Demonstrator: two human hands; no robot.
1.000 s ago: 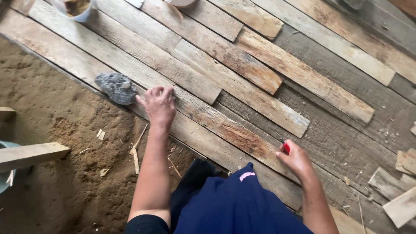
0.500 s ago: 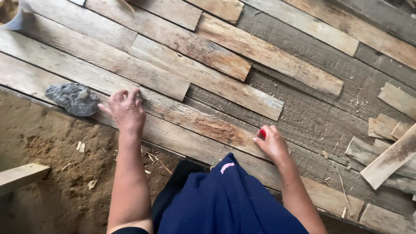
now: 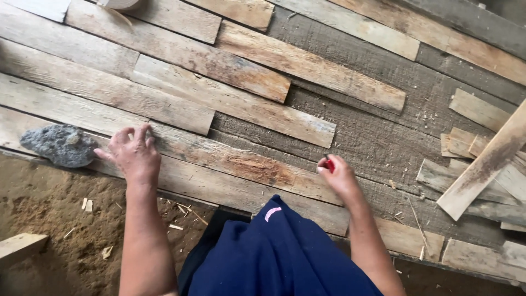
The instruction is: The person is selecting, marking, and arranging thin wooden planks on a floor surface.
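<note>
My left hand [image 3: 133,153] rests flat, fingers spread, on a weathered wooden plank [image 3: 235,164] of a rough board surface. A grey stone [image 3: 60,145] lies just left of that hand, at the edge of the boards. My right hand [image 3: 338,176] is closed around a small red object [image 3: 330,164], its tip touching the same plank near its right end. A dark blue garment [image 3: 279,252] covers my knees at the bottom middle.
Short plank offcuts [image 3: 482,164] are piled at the right. Sandy ground [image 3: 49,235] with wood chips lies at the lower left, with a wood block [image 3: 19,246] on it. A pale round container [image 3: 118,4] sits at the top edge.
The view has shifted right along the boards. My left hand stayed pressed on the plank beside the stone; my right hand with the red object stayed on the plank.
</note>
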